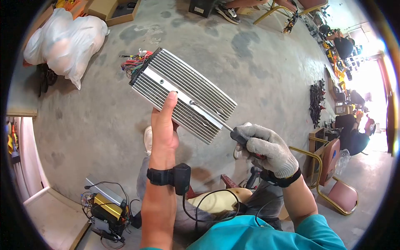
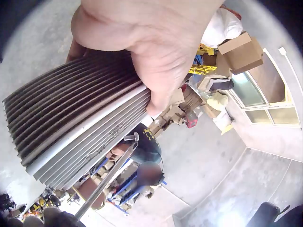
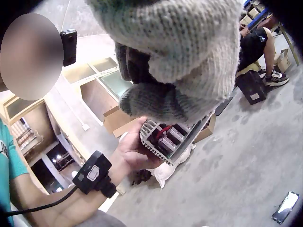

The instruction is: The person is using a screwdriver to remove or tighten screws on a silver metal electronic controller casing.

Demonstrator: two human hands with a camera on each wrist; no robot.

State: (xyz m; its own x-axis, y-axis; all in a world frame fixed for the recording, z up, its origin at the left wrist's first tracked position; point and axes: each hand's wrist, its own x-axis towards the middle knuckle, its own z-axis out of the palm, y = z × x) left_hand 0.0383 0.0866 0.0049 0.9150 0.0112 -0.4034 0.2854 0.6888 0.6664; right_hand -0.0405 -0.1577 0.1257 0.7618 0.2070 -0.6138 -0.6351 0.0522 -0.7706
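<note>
My bare left hand [image 1: 165, 125] holds up a finned aluminium housing [image 1: 196, 83], its thumb lying on the flat strip between the fins. The housing is tilted, and a bundle of coloured wires [image 1: 132, 63] comes out of its far left end. A screwdriver [image 1: 238, 136] is gripped in my gloved right hand [image 1: 271, 151], its shaft slanting across the fins toward the strip. At the tip, a small screw [image 2: 129, 137] shows in the left wrist view. Electronic parts [image 3: 168, 139] show inside the housing's open end in the right wrist view.
A white plastic bag [image 1: 66, 41] and a cardboard box [image 1: 118, 11] sit on the floor ahead to the left. Wired electronic units [image 1: 106, 208] lie at lower left. A folding chair [image 1: 341, 196] stands at right, with a seated person [image 1: 352, 133] beyond.
</note>
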